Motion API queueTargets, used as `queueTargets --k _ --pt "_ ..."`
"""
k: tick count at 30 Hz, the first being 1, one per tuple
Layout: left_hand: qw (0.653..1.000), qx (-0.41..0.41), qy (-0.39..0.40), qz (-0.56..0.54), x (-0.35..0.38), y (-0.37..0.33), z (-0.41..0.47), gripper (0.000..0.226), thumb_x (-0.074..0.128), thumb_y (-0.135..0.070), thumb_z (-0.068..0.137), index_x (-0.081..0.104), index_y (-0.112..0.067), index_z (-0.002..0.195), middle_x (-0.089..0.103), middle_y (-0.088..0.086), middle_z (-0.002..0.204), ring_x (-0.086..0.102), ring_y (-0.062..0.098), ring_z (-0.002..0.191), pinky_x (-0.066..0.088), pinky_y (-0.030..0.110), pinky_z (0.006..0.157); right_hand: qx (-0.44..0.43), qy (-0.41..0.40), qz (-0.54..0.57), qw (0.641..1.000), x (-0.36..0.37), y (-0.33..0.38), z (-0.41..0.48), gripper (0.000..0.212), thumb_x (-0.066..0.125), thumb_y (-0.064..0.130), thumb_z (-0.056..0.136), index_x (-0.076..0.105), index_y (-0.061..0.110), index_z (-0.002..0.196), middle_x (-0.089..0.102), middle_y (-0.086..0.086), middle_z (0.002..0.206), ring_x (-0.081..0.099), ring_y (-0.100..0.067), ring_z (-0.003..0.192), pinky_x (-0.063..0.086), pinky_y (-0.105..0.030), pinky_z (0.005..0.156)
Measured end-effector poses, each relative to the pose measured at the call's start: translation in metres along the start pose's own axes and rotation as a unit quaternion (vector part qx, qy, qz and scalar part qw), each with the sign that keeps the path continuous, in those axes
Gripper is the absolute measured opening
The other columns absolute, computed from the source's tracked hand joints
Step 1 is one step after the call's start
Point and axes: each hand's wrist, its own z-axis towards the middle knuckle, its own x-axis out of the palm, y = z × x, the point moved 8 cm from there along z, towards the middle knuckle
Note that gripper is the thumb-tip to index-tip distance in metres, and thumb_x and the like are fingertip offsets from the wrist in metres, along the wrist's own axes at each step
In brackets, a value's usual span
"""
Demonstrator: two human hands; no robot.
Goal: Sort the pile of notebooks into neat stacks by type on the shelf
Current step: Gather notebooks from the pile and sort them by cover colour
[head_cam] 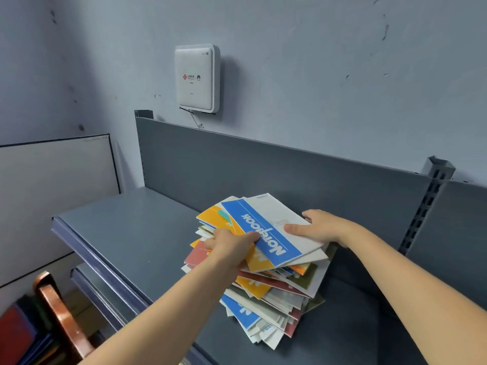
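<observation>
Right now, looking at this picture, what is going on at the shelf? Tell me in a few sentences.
A person is working on a messy pile of notebooks on a grey metal shelf. Both hands hold the top notebook, blue and white: the left hand pinches its blue band, the right hand grips its white side. No sorted stacks show on the shelf yet.

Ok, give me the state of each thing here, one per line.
Left hand: pinches top notebook's left edge.
Right hand: holds its right edge.
Top notebook: face up, held by both hands.
Pile: messy, unsorted, on shelf.
Shelf: bearing the pile.
Wall box: mounted, cable dangling.
</observation>
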Motion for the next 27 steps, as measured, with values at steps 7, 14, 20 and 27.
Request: queueTargets --k 7,14,20,27 --pt "0.997 -0.017 0.041 -0.059 0.0 0.006 -0.001 0.052 0.075 -0.023 0.082 0.043 -0.019 0.123 0.068 0.008 0.112 0.074 0.027 0.081 0.061 0.038 0.059 -0.022 -0.022 0.116 0.993 0.005 -0.002 0.006 0.062 0.075 0.061 0.065 0.061 0.011 0.099 0.069 -0.001 0.097 0.067 -0.016 0.086 0.055 -0.032 0.074" --pt "0.998 -0.007 0.037 -0.054 -0.012 0.012 -0.018 0.056 0.08 -0.023 0.077 0.039 -0.025 0.114 0.072 0.006 0.102 0.075 0.024 0.074 0.061 0.039 0.06 -0.044 0.011 0.28 0.959 0.027 0.0 -0.016 0.037 0.079 0.039 0.073 0.065 0.016 0.098 0.071 -0.001 0.104 0.068 -0.016 0.089 0.055 -0.029 0.075" --pt "0.998 0.032 0.029 -0.038 -0.014 0.016 -0.025 0.064 0.085 -0.024 0.07 0.036 -0.024 0.112 0.07 0.005 0.1 0.073 0.023 0.078 0.06 0.038 0.059 -0.063 0.006 0.353 0.934 0.041 0.006 -0.035 0.029 0.077 0.036 0.076 0.064 0.022 0.099 0.07 -0.001 0.108 0.067 -0.018 0.094 0.056 -0.034 0.08" --pt "0.995 0.054 0.083 -0.016 -0.011 0.008 -0.032 0.067 0.084 -0.027 0.071 0.037 -0.022 0.118 0.072 0.004 0.101 0.075 0.021 0.073 0.06 0.037 0.057 -0.039 -0.048 0.437 0.897 0.036 0.0 -0.065 0.022 0.078 0.021 0.076 0.067 0.016 0.094 0.074 0.0 0.092 0.071 -0.012 0.077 0.052 -0.023 0.057"
